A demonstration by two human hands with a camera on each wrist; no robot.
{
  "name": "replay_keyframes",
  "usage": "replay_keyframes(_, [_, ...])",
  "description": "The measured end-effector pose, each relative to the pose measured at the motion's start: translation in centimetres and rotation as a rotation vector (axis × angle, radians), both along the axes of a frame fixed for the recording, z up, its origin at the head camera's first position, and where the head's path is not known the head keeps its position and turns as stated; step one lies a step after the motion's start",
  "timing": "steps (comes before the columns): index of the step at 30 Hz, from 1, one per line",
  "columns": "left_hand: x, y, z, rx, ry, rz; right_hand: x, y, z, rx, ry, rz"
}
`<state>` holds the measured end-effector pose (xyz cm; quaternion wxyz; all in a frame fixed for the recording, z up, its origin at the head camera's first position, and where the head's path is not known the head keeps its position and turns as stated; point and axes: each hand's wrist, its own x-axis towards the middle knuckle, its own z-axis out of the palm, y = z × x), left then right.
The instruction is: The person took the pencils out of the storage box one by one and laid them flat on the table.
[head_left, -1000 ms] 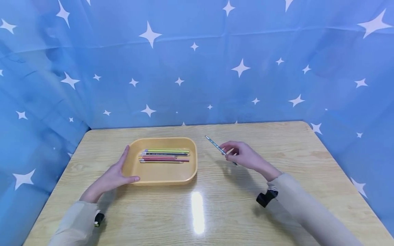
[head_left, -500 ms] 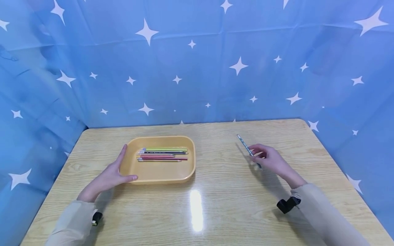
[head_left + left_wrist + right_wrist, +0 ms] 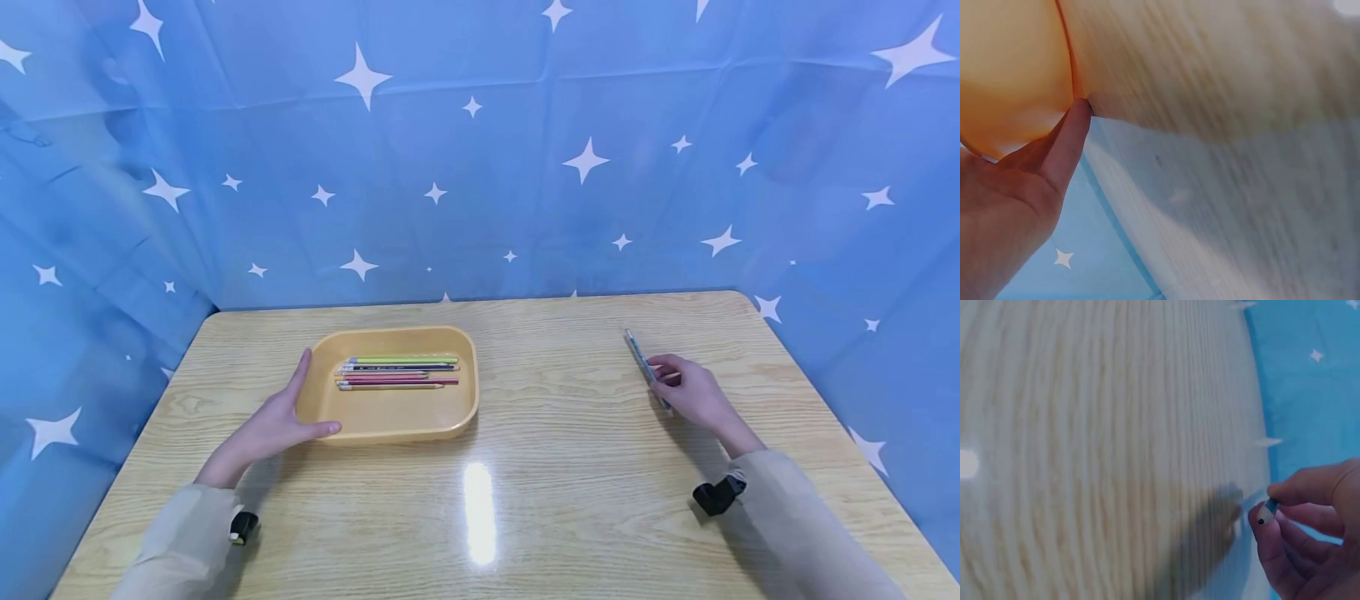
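A pale blue pencil with a sharpened dark tip is pinched between the thumb and fingertips of my right hand, low over the right part of the table. The right wrist view shows its pointed end between the fingertips. At the left, my left hand rests against the left end of a yellow-orange tray, its fingers and thumb spread straight along the rim. Several pencils lie side by side inside the tray: lime green, dark blue, pink, dark red and a tan one.
The light wooden table has rounded far corners. Behind it and along both sides hangs a blue cloth with white stars. A bright light reflection lies on the tabletop in front of the tray. Black wrist cameras sit at both cuffs.
My right hand has carried the blue pencil rightward, away from the tray, and slowed. The left hand and the tray have stayed in place.
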<state>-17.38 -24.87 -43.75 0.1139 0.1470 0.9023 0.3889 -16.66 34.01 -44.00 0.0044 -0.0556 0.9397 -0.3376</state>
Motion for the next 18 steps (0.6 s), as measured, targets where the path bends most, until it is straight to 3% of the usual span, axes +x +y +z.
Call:
replay_keyframes(7, [-0.5, 0.0, 0.2, -0.010, 0.008, -0.014, -0.2, 0.3, -0.5, 0.046, -0.034, -0.041])
replay_keyframes(18, [-1.2, 0.1, 0.5, 0.005, -0.034, -0.024, -0.9, 0.3, -1.2, 0.113, 0.017, -0.056])
